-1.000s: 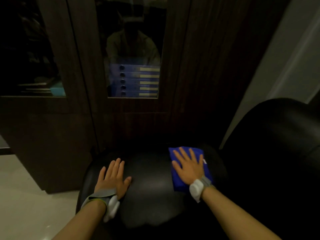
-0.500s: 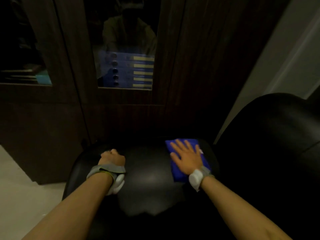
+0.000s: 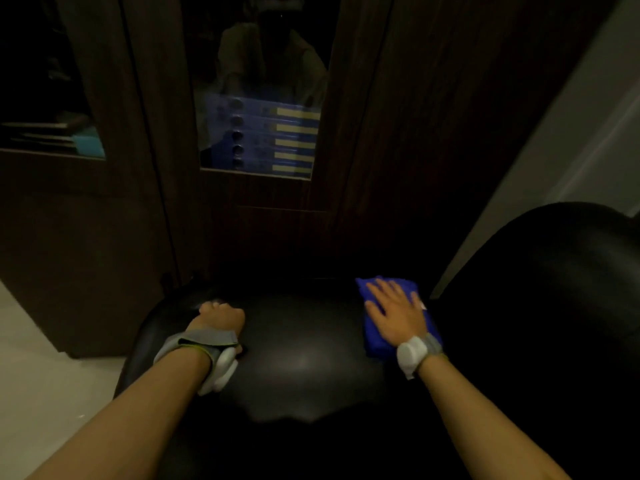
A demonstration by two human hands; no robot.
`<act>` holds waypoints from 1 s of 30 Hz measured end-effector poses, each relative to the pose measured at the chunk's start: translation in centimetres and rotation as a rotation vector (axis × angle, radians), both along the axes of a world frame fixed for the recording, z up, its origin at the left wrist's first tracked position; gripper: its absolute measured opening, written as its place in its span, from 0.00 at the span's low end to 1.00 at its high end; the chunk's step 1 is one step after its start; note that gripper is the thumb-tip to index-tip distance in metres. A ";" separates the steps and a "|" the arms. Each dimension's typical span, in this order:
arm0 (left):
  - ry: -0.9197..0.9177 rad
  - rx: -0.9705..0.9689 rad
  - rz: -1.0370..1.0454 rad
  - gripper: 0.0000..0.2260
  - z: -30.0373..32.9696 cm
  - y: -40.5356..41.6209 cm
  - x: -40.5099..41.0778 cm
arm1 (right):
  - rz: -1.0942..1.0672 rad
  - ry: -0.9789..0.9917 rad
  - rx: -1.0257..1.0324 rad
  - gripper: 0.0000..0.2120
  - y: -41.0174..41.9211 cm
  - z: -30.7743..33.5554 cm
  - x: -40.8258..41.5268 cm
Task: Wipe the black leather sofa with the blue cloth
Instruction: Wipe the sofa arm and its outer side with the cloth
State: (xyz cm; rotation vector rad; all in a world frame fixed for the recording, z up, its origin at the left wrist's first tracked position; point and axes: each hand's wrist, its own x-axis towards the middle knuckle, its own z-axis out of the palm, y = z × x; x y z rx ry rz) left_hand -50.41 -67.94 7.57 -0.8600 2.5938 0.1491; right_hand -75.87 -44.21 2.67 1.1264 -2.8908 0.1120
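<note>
The black leather sofa [image 3: 304, 362] fills the lower half of the view, its rounded arm lying under both of my hands. The folded blue cloth [image 3: 372, 336] lies on the right part of this arm. My right hand [image 3: 396, 311] presses flat on the cloth with straight, spread fingers that reach its far edge. My left hand [image 3: 221, 315] rests on the left part of the leather with its fingers curled under into a fist, holding nothing. Both wrists wear grey bands with white pods.
A dark wooden cabinet [image 3: 363, 168] with glass doors stands right behind the sofa arm, with blue binders [image 3: 263, 136] behind the glass. The sofa's tall backrest [image 3: 554, 289] rises at the right. Pale floor [image 3: 31, 393] shows at the left, a grey wall [image 3: 571, 133] at the right.
My left hand has gone from lying flat to a fist on the leather. My right hand has slid the cloth a little away from me and to the right.
</note>
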 end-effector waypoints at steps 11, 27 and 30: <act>0.049 0.147 -0.067 0.20 2.7 -2.3 2.0 | 0.248 -0.110 -0.014 0.27 -13.9 -0.5 14.3; 0.587 0.220 0.386 0.10 2.5 -7.4 11.0 | 0.340 -0.138 -0.026 0.27 -21.1 -0.4 21.0; 0.616 0.204 0.511 0.09 2.3 -8.0 12.2 | 0.752 -0.046 0.034 0.27 -21.4 -0.9 25.2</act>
